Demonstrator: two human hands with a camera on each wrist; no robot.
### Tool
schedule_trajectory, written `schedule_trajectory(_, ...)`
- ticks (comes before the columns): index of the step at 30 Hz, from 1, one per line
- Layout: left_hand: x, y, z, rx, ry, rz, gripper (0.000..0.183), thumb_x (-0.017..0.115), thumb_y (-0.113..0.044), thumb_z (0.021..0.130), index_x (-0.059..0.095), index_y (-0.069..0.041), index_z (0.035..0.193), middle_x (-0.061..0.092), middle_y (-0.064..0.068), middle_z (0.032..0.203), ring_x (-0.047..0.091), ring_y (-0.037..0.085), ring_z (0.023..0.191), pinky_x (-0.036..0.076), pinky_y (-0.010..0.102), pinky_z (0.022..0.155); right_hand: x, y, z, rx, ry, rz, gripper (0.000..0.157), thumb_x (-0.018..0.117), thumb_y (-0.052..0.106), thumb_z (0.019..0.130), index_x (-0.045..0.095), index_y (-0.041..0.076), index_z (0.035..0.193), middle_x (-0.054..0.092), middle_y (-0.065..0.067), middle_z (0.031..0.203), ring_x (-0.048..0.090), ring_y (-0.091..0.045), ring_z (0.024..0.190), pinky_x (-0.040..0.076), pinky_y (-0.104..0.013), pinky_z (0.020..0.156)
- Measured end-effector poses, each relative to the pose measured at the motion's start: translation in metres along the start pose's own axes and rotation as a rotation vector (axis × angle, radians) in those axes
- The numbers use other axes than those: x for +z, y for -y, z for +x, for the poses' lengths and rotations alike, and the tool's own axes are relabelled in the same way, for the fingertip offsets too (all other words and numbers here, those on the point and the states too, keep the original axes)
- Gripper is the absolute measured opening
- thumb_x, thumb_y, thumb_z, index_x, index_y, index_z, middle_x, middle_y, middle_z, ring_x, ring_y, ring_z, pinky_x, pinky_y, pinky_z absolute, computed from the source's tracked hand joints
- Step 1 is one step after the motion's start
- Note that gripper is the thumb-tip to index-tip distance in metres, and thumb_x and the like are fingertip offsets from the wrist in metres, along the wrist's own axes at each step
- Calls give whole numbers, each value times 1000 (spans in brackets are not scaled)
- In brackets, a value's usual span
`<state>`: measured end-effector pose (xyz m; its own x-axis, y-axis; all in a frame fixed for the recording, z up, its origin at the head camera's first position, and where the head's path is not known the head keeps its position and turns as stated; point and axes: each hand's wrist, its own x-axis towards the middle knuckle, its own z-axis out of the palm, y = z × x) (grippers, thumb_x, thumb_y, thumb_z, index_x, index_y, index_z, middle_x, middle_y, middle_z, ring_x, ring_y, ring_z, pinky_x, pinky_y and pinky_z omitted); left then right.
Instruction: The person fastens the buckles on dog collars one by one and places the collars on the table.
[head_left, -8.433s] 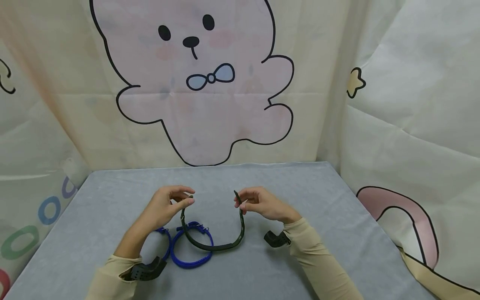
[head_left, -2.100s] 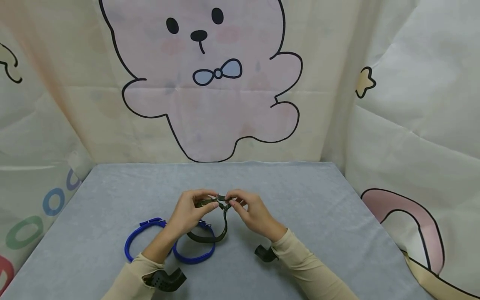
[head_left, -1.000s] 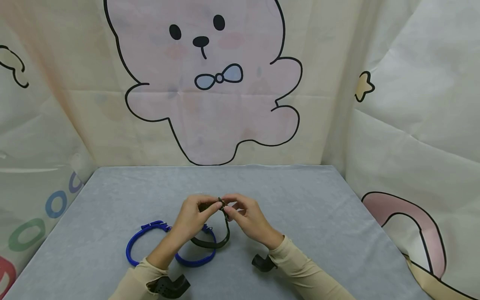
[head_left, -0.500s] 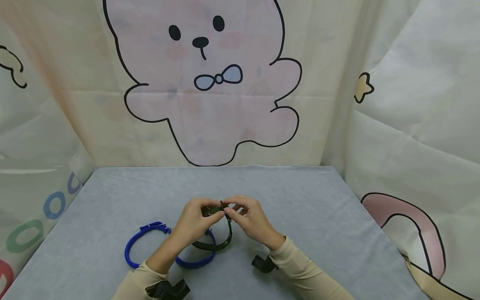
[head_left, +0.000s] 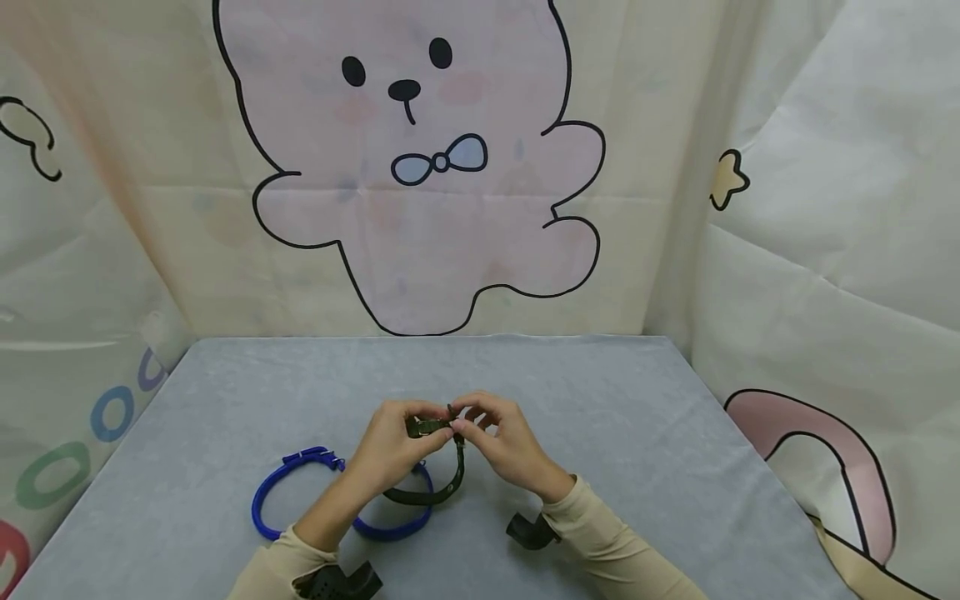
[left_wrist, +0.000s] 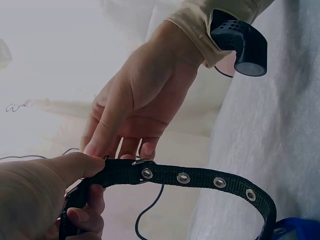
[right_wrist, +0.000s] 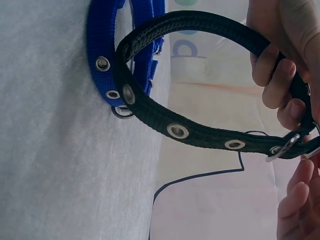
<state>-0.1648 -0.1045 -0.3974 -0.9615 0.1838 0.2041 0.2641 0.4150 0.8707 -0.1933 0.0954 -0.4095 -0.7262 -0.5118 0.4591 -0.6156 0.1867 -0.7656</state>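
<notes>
A dark green dog collar [head_left: 423, 497] with metal eyelets hangs as a loop between both hands, above the table. My left hand [head_left: 393, 437] grips the collar near its buckle, fingers curled round the strap. With thumb and fingertips, my right hand [head_left: 506, 433] pinches the strap at the buckle, close to the left thumb. In the left wrist view, the eyeletted strap [left_wrist: 200, 177] runs away from the fingertips to the right. A metal ring [right_wrist: 285, 147] crosses the strap in the right wrist view. Fingers partly hide the buckle, so how the tip sits there cannot be told.
Two blue collars lie looped on the grey cloth-covered table [head_left: 600, 400]: one blue collar [head_left: 262, 492] left of my left forearm, the other blue collar [head_left: 393, 533] below the green one, partly hidden. Printed curtains [head_left: 480, 242] enclose the table's back and sides.
Earlier the green collar hung as an open U between separated hands; its ends are now together. In the last second, the hands shift only slightly and the buckle part turns more into view.
</notes>
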Motion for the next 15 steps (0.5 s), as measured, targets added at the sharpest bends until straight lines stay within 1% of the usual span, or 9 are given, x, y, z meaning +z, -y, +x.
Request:
schedule_trajectory(5, 1, 3, 1, -5, 32, 5, 17, 78, -14, 88, 77, -8, 104, 77, 8, 102, 66, 8, 74, 53, 23, 63, 0, -1, 0, -7, 3, 0, 20, 61, 9, 101, 67, 3, 119, 69, -15, 115, 64, -16, 94, 55, -30, 77)
schedule_trajectory(8, 3, 4, 1, -3, 62, 25, 14, 77, -14, 88, 77, -9, 101, 76, 5, 96, 65, 8, 72, 53, 23, 62, 0, 0, 0, -4, -12, 5, 21, 60, 8, 101, 66, 2, 120, 68, -16, 116, 65, -16, 93, 55, -30, 76)
schedule_trajectory(12, 5, 6, 1, 11, 89, 46, 13, 77, -16, 89, 78, -9, 101, 77, 3, 95, 65, 6, 74, 53, 22, 64, -1, 0, 1, -1, -73, 31, 21, 59, 6, 102, 64, -1, 121, 69, -19, 111, 66, -18, 84, 55, -28, 67)
schedule_trajectory(15, 6, 6, 1, 16, 86, 38, 15, 76, -16, 90, 78, -8, 103, 77, 5, 97, 66, 5, 75, 52, 22, 65, -2, -2, 3, 5, -96, 63, 20, 56, 5, 103, 62, 0, 121, 70, -20, 108, 65, -19, 77, 54, -28, 62)
